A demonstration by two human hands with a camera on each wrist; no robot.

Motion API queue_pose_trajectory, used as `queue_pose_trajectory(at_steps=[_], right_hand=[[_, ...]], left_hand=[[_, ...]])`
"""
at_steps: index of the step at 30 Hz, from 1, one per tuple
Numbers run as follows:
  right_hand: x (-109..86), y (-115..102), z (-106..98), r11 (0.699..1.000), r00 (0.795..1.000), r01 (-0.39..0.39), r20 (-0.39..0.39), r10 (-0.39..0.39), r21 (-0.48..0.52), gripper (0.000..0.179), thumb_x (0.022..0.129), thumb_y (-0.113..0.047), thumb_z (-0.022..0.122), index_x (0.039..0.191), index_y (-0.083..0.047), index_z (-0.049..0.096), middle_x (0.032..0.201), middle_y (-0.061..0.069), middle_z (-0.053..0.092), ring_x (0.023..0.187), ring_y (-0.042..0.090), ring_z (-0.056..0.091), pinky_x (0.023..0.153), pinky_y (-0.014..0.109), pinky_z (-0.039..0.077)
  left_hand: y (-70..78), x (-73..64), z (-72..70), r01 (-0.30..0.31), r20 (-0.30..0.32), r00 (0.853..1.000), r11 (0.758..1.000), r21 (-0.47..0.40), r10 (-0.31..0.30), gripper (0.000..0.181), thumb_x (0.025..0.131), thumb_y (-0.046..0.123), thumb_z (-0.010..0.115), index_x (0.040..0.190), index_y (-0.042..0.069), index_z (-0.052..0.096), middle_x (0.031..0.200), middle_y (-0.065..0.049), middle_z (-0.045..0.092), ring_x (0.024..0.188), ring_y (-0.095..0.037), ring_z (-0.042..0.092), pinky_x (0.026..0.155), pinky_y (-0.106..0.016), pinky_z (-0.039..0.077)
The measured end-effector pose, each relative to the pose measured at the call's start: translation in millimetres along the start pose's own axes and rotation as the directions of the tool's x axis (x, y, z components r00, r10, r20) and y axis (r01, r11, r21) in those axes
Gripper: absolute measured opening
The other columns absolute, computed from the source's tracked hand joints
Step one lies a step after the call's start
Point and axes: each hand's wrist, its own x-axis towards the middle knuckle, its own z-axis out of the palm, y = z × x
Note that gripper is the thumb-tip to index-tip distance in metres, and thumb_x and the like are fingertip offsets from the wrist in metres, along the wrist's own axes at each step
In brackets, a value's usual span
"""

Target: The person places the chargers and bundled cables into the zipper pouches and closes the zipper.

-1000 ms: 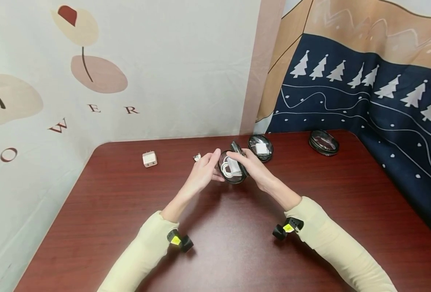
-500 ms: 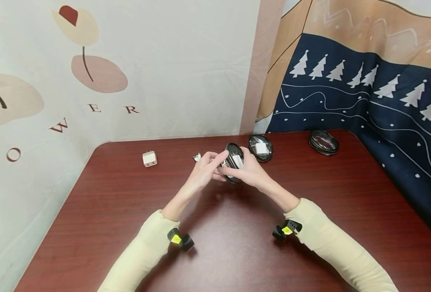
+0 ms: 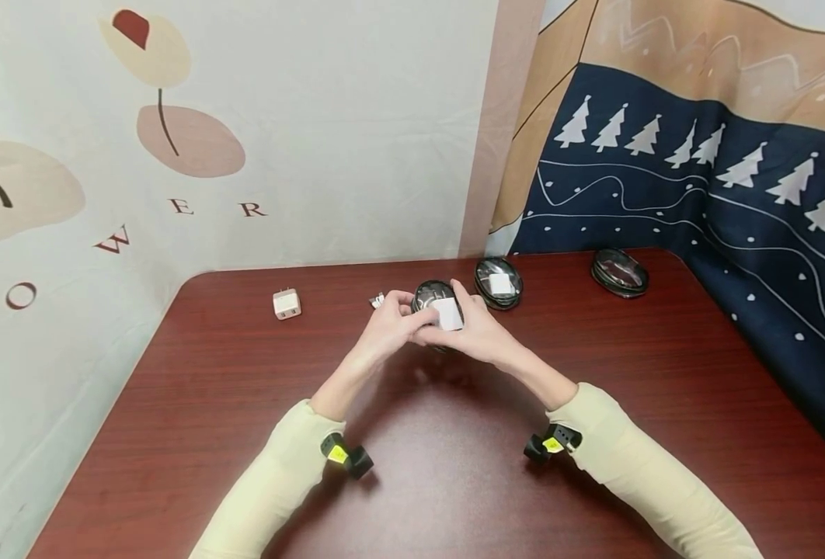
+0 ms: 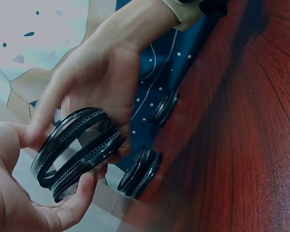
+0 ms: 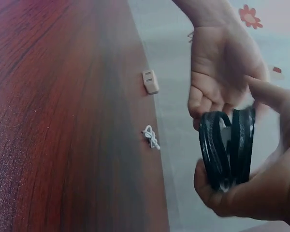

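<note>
Holding a round black zip case (image 3: 435, 304) above the far middle of the counter (image 3: 454, 481), both hands meet around it. Left hand (image 3: 393, 324) comes in from the near left, palm under the case, thumb and fingers curled on its rim; grip is grasping the case. Right hand (image 3: 478, 330) comes from the near right, fingers wrapped behind and under the case, forefinger laid over its top; grip also grasping the case. Case is part open: the wrist views show two zip-edged halves standing apart like a clamshell, with a white charger block (image 3: 447, 314) showing through the clear lid in the head view. Both forearms are in cream sleeves, raised off the counter.

Writing: wall cloth on the left reads "O W E R" in brown letters (image 3: 178, 208); anything before those letters is out of frame.

Other items: a white plug adapter (image 3: 287, 303) far left, a small white cable bundle (image 3: 377, 300) just left of the hands, a second round case (image 3: 499, 282) just right of them, a third round case (image 3: 619, 272) further right near the far edge. Near half of the counter is open room; the far edge runs close behind the hands.
</note>
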Motion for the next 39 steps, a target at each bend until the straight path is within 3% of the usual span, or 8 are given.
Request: queue_pose_trajectory(at_steps=[3, 5, 10, 17, 21, 28, 35, 39], right_hand=[[0.9, -1, -6, 0.984, 0.997, -0.014, 0.074, 0.001, 0.176, 0.086, 0.097, -0.039, 0.062, 0.161, -0.006, 0.015, 0.159, 0.021, 0.027, 0.142, 0.030, 0.031, 0.112, 0.051, 0.033], [1.8, 0, -11, 0.946, 0.992, -0.032, 0.122, -0.009, 0.324, 0.068, 0.104, -0.032, 0.050, 0.160, -0.007, 0.021, 0.159, 0.017, 0.032, 0.138, 0.027, 0.038, 0.110, 0.049, 0.036], [2.1, 1, -18, 0.849, 0.988, -0.061, 0.152, -0.023, 0.524, 0.049, 0.109, -0.023, 0.036, 0.154, -0.002, 0.034, 0.138, 0.016, 0.053, 0.104, 0.017, 0.061, 0.087, 0.034, 0.051], [0.2, 0, -19, 0.816, 0.991, -0.059, 0.130, -0.020, 0.574, 0.043, 0.109, -0.020, 0.039, 0.146, 0.003, 0.039, 0.105, 0.005, 0.059, 0.081, 0.015, 0.059, 0.074, 0.027, 0.052], [-0.4, 1, -20, 0.819, 0.991, -0.042, 0.131, -0.041, 0.573, 0.042, 0.108, -0.016, 0.042, 0.145, 0.004, 0.039, 0.108, 0.008, 0.057, 0.081, 0.016, 0.058, 0.075, 0.027, 0.053], [-1.6, 1, -19, 0.819, 0.987, 0.005, 0.130, -0.097, 0.573, 0.042, 0.107, -0.009, 0.044, 0.145, 0.007, 0.036, 0.121, 0.014, 0.052, 0.085, 0.016, 0.061, 0.080, 0.028, 0.055], [-2.5, 3, -19, 0.784, 0.985, 0.027, 0.119, -0.128, 0.620, 0.037, 0.109, -0.006, 0.036, 0.144, 0.007, 0.034, 0.112, 0.013, 0.055, 0.086, 0.018, 0.064, 0.082, 0.031, 0.057], [-2.9, 4, -21, 0.775, 0.982, 0.058, 0.102, -0.156, 0.630, 0.034, 0.109, -0.005, 0.035, 0.141, 0.007, 0.036, 0.107, 0.015, 0.057, 0.084, 0.019, 0.065, 0.080, 0.033, 0.058]], left_hand=[[0.2, 1.6, -4.5, 0.037, 0.027, 0.999, 0.994, -0.106, -0.035, 0.054, 0.090, 0.014, 0.067, 0.132, -0.010, 0.042, 0.099, -0.016, 0.065, 0.064, -0.014, 0.065, 0.065, -0.027, 0.057], [0.2, 2.3, -7.9, 0.055, 0.045, 0.998, 0.987, -0.150, -0.049, 0.053, 0.093, 0.012, 0.066, 0.133, -0.012, 0.041, 0.100, -0.017, 0.064, 0.064, -0.014, 0.065, 0.064, -0.027, 0.057], [0.6, 3.3, -13.4, 0.087, 0.078, 0.994, 0.974, -0.210, -0.072, 0.051, 0.093, 0.013, 0.065, 0.133, -0.011, 0.045, 0.097, -0.014, 0.063, 0.065, -0.014, 0.063, 0.063, -0.025, 0.056], [0.0, 2.9, -17.3, 0.085, 0.095, 0.994, 0.952, -0.294, -0.060, 0.029, 0.094, 0.013, 0.059, 0.116, -0.003, 0.051, 0.081, -0.002, 0.061, 0.061, -0.009, 0.058, 0.059, -0.022, 0.051], [-1.1, 2.7, -18.1, 0.083, 0.104, 0.993, 0.957, -0.278, -0.056, 0.030, 0.094, 0.015, 0.058, 0.117, -0.003, 0.052, 0.083, -0.002, 0.062, 0.063, -0.009, 0.059, 0.061, -0.023, 0.051], [-3.6, 1.8, -17.6, 0.077, 0.143, 0.989, 0.959, -0.272, -0.039, 0.049, 0.094, 0.015, 0.063, 0.133, -0.011, 0.047, 0.106, -0.012, 0.063, 0.081, -0.015, 0.065, 0.072, -0.027, 0.055], [-5.4, 2.6, -18.6, 0.105, 0.184, 0.982, 0.931, -0.351, -0.041, 0.051, 0.097, 0.015, 0.063, 0.138, -0.009, 0.044, 0.108, -0.010, 0.064, 0.084, -0.015, 0.068, 0.075, -0.027, 0.057], [-6.5, 2.2, -20.2, 0.148, 0.235, 0.971, 0.895, -0.421, -0.050, 0.047, 0.100, 0.013, 0.058, 0.140, -0.005, 0.043, 0.100, -0.005, 0.068, 0.083, -0.014, 0.070, 0.076, -0.029, 0.057]])
